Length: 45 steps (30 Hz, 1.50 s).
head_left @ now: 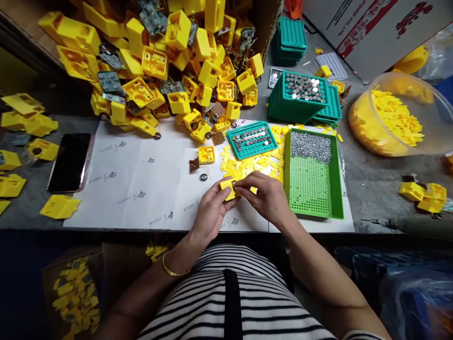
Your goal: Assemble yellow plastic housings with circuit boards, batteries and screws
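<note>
A small yellow plastic case [227, 188] with a patch of tiny holes rests between the thumb and fingers of my left hand [211, 208], over the white paper. My right hand [266, 196] pinches at the case's right end, where a small dark recess shows; what its fingertips hold is too small and covered to make out. Just beyond the hands lie loose flat yellow pieces [247, 165] and a teal tray [240, 150] with rows of button cells. An open yellow case [206, 155], a brown board [194, 164] and a round speaker [203, 177] lie to the left.
A green tray [311, 189] of small screws stands right of my hands, with an electric screwdriver [399, 224] farther right. Yellow cases [155, 63] heap up behind. Stacked teal trays [293, 101] and a clear tub [361, 127] stand back right; a phone [69, 163] lies left.
</note>
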{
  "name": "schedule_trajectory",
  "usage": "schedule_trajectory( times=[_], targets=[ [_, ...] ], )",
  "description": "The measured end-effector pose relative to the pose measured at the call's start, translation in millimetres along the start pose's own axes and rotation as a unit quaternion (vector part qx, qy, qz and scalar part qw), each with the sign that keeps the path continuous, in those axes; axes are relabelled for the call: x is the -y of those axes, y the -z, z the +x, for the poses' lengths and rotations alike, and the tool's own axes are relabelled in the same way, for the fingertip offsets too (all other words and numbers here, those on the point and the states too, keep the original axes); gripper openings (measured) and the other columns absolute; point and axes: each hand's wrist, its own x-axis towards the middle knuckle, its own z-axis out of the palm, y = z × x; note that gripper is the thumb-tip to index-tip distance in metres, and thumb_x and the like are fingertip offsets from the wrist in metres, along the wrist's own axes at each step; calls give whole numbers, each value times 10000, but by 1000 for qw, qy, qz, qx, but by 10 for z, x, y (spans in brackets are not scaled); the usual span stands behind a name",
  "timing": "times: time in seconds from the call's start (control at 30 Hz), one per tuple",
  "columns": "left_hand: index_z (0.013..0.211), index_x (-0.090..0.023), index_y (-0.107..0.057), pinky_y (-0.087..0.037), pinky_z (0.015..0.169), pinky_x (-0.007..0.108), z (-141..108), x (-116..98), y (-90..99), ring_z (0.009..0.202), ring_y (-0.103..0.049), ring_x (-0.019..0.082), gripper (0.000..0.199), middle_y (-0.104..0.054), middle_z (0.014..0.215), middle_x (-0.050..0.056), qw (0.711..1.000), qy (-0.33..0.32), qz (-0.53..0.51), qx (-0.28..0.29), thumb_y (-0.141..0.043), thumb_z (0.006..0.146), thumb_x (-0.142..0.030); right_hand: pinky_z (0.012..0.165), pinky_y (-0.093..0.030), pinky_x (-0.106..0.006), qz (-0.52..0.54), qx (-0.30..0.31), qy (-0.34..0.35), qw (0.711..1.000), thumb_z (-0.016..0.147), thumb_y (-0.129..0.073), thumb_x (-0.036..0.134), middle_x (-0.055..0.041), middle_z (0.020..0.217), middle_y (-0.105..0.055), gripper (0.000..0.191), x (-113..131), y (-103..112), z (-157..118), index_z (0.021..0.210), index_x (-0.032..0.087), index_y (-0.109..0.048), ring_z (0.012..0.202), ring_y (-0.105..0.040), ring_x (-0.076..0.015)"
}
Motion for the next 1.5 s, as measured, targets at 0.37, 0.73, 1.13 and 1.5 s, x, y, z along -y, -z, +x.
schedule_trajectory(
  times=[0.37, 0.73, 1.13, 1.5],
  targets=[
    [1078, -180, -638, -513, 935, 375, 22, 25, 83, 1084, -611, 209, 290, -647, 1191, 77, 999, -5, 39, -13, -668, 806, -274, 606, -374, -220, -45, 39, 18, 998, 914, -586, 239, -29, 843, -672, 137, -68, -70, -15, 902, 168, -703, 704, -595, -111],
    [1171, -192, -625, -489, 966, 383, -41, 19, 139, 1022, -650, 211, 393, -699, 1094, 70, 990, -39, 132, 36, -691, 802, -310, 583, -423, -231, 183, 109, -130, 969, 785, -684, 213, 13, 715, -629, 94, -58, 19, 43, 766, 162, -607, 616, -575, -97],
    [1119, -157, -644, -507, 980, 431, -83, -95, 70, 1055, -660, 239, 298, -697, 1147, 97, 998, 46, 30, 33, -629, 830, -226, 430, -433, -183, 402, 100, -205, 887, 754, -707, 267, 70, 656, -522, 265, -67, -87, 56, 973, 147, -621, 462, -535, -54],
    [1196, -233, -627, -526, 786, 306, -65, -15, 11, 1034, -642, 200, 357, -639, 1294, 75, 1000, -3, -7, -1, -615, 850, -320, 410, -509, -167, 584, 17, -310, 750, 716, -775, 420, -17, 794, -677, 383, 5, -456, -241, 941, 152, -620, 571, -636, -99]
  ],
)
